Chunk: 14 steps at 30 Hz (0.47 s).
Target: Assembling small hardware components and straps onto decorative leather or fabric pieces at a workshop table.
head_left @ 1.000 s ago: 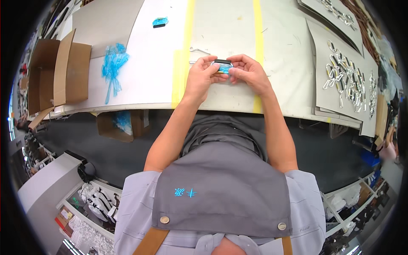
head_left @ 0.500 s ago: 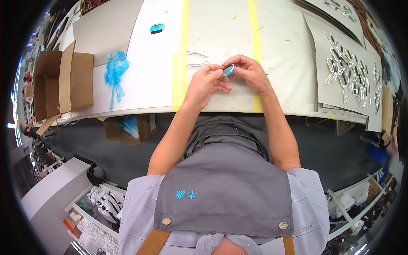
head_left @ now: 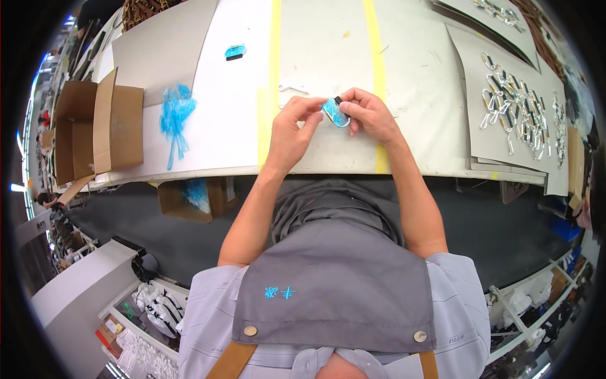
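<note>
left hand (head_left: 295,126) pinching blue film on metal carabiner (head_left: 335,114) | right hand (head_left: 368,115) fingers closed around carabiner's far end | carabiner between both sets of fingertips, above white table (head_left: 328,38) | blue film scraps (head_left: 173,117) well left of fingers

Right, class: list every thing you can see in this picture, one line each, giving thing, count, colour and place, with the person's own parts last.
wrapped metal clip: one, silver in blue film, held between both hands
second wrapped piece: one, blue and black, far on the table
blue film scraps: one heap, blue, table left
open cardboard box: one, brown, table's left end
metal clips: many, silver, on grey card at right
tape stripes: two, yellow, running across the table
table: one, off-white
box under the table: one, brown, blue film inside
left hand: pinching the clip
right hand: gripping the clip
</note>
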### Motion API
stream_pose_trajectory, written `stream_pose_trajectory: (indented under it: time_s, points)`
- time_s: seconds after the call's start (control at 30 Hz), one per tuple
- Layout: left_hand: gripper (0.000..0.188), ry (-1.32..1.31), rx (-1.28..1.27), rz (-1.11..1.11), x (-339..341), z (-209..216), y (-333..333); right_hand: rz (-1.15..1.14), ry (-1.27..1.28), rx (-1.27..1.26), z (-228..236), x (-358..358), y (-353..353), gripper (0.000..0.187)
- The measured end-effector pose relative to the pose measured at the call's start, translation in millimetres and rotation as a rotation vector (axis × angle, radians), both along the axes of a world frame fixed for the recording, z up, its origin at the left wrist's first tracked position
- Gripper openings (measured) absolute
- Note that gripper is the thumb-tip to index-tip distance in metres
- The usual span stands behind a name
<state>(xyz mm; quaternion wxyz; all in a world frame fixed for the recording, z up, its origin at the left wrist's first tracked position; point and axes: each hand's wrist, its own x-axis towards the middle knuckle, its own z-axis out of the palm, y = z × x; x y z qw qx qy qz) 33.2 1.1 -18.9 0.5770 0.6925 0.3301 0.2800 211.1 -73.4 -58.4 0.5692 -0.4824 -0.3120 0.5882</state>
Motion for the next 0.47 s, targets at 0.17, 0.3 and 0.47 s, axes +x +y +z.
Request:
stream_pose_trajectory:
  time_s: [0.17, 0.3, 0.47]
  points:
    - [0.020, 0.146, 0.480, -0.215, -2.0, 5.3, 13.3, 0.066, 0.118, -0.080, 5.2, 4.9, 1.1, 0.015]
    - [0.018, 0.240, 0.531, -0.359, 0.5, 10.1, 17.7, 0.146, 0.004, -0.154, 14.7, 6.8, 5.4, 0.015]
    - [0.015, 0.336, 0.408, -0.458, 5.7, 15.8, 19.9, 0.261, -0.048, -0.182, 14.5, 9.4, 8.1, 0.015]
